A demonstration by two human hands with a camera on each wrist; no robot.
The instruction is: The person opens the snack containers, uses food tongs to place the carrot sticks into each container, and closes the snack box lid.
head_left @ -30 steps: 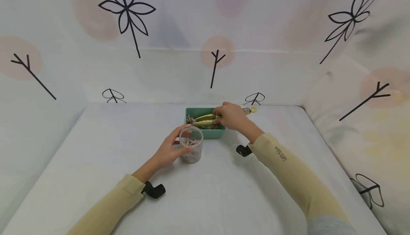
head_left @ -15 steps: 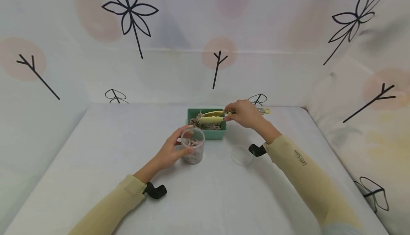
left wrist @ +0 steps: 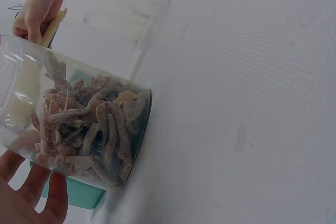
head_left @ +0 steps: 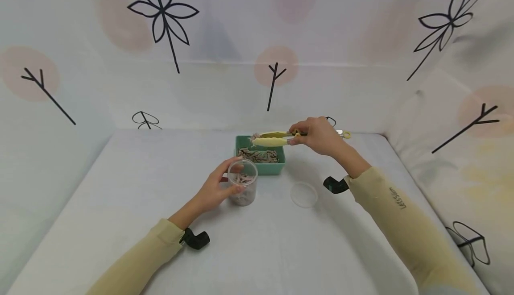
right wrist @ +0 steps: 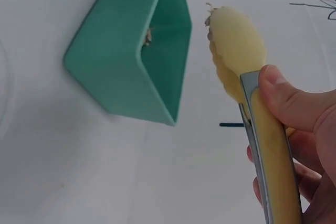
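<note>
My right hand (head_left: 315,135) grips a pair of yellow-tipped tongs (right wrist: 273,150), raised over the green box (head_left: 271,168). A small bit of brownish dried strips (head_left: 255,138) sticks out between the tong tips. Inside the box lies a layer of similar strips (head_left: 258,155). In front of it, my left hand (head_left: 214,188) is curled round a clear plastic jar (head_left: 242,183), which stands upright on the table without a lid. Through its wall in the left wrist view, dried strips (left wrist: 100,124) fill the lower part of the jar.
A clear round lid (head_left: 304,195) lies flat on the white table (head_left: 265,246), right of the jar. Behind the green box rises a pale cloth backdrop (head_left: 217,94) with plant drawings, which also borders both sides.
My right hand has lifted the tongs up out of the green box and shifted right, taking some strips along. The left hand and jar have stayed in place.
</note>
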